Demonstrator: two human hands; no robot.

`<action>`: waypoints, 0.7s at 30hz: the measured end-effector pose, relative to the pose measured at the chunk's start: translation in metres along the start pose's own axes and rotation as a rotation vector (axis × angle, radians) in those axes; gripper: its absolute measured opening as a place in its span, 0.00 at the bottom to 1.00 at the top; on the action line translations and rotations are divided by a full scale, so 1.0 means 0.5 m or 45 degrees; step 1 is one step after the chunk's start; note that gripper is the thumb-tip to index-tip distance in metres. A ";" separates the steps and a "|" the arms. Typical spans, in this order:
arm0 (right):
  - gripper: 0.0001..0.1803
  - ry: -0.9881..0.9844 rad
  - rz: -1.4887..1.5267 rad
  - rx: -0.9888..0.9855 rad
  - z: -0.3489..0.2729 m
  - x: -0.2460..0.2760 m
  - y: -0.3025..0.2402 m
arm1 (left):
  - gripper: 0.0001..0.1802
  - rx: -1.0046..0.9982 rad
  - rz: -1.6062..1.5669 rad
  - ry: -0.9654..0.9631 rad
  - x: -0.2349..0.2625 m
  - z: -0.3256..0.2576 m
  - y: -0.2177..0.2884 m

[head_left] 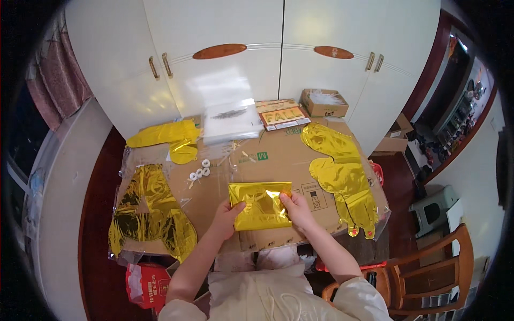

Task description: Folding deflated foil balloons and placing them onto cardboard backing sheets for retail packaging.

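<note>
A folded gold foil balloon point(261, 213) is held flat over the near middle of the cardboard-covered table point(214, 195). My left hand point(227, 218) grips its left edge, thumb on top. At the right edge, my right hand point(299, 209) pinches it the same way; the fingers beneath are hidden. To the left lies a flat, A-shaped gold foil balloon point(174, 214), with another gold foil balloon point(170, 135) beyond it. More flat gold foil point(345, 179) stretches down the table's right side, with small red spots at its near end.
Small white rolls point(199, 172) sit left of centre. Along the back are a stack of clear plastic bags point(231, 127), printed cards point(284, 116) and a small cardboard box point(324, 103). White cabinets point(214, 32) stand behind. A wooden chair point(428, 273) is at the near right, a red bag point(147, 286) near left.
</note>
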State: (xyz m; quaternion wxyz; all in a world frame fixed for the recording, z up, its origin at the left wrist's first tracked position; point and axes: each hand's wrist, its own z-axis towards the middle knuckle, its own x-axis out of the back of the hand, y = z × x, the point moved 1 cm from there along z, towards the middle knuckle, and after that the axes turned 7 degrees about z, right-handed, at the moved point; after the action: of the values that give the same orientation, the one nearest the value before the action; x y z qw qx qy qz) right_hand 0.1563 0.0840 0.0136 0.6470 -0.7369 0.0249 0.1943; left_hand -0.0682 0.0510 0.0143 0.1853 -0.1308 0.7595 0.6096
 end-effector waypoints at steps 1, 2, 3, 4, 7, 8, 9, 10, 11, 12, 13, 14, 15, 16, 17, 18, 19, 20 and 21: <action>0.13 -0.014 0.027 -0.107 0.011 0.013 0.004 | 0.13 -0.001 -0.011 -0.001 0.003 0.008 -0.003; 0.14 -0.030 0.055 -0.226 0.019 0.018 0.012 | 0.13 0.005 -0.027 0.007 0.013 0.011 -0.011; 0.12 0.088 0.055 -0.295 0.001 -0.003 -0.039 | 0.13 0.015 -0.042 0.018 0.017 0.010 -0.015; 0.12 0.112 0.118 -0.252 0.004 -0.007 -0.052 | 0.13 0.022 -0.047 0.012 0.020 0.010 -0.015; 0.09 0.128 0.224 -0.159 0.013 0.014 -0.071 | 0.12 0.064 -0.054 -0.024 0.016 0.011 -0.018; 0.07 0.071 0.213 -0.157 0.024 0.027 -0.072 | 0.12 0.077 -0.038 -0.031 0.019 0.015 -0.023; 0.07 0.016 0.157 -0.165 0.036 0.035 -0.068 | 0.12 0.090 -0.022 -0.038 0.022 0.018 -0.027; 0.07 -0.039 0.101 -0.172 0.048 0.043 -0.062 | 0.12 0.097 -0.013 -0.030 0.025 0.017 -0.029; 0.06 -0.040 0.038 -0.159 0.056 0.041 -0.063 | 0.11 0.104 -0.005 -0.021 0.023 0.014 -0.028; 0.06 -0.016 0.017 -0.154 0.058 0.040 -0.066 | 0.11 0.112 0.003 -0.012 0.022 0.013 -0.029; 0.06 0.008 -0.005 -0.149 0.057 0.038 -0.071 | 0.12 0.123 -0.004 -0.003 0.023 0.015 -0.032; 0.06 0.030 -0.027 -0.145 0.054 0.031 -0.079 | 0.12 0.131 -0.011 0.010 0.025 0.016 -0.035; 0.06 0.024 -0.022 -0.129 0.055 0.031 -0.079 | 0.12 0.141 -0.019 0.022 0.027 0.016 -0.039; 0.07 0.019 -0.016 -0.113 0.054 0.032 -0.078 | 0.13 0.135 -0.029 0.008 0.030 0.017 -0.042; 0.07 0.016 -0.010 -0.096 0.053 0.033 -0.078 | 0.13 0.130 -0.038 -0.008 0.031 0.018 -0.046; 0.08 0.033 0.001 -0.157 0.053 0.032 -0.080 | 0.14 0.125 -0.048 -0.024 0.032 0.018 -0.049; 0.08 0.051 0.013 -0.217 0.052 0.030 -0.086 | 0.15 0.121 -0.037 -0.014 0.032 0.018 -0.051; 0.09 0.071 0.026 -0.275 0.051 0.031 -0.089 | 0.15 0.117 -0.025 -0.008 0.027 0.017 -0.050; 0.09 0.042 -0.017 -0.256 0.053 0.039 -0.084 | 0.16 0.114 -0.012 -0.003 0.024 0.017 -0.050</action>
State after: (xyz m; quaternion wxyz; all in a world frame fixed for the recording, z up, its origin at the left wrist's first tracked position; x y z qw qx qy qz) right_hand 0.1794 0.1206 0.0447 0.5705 -0.8014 0.0109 0.1793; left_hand -0.0674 0.0540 -0.0146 0.1948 -0.1255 0.7851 0.5744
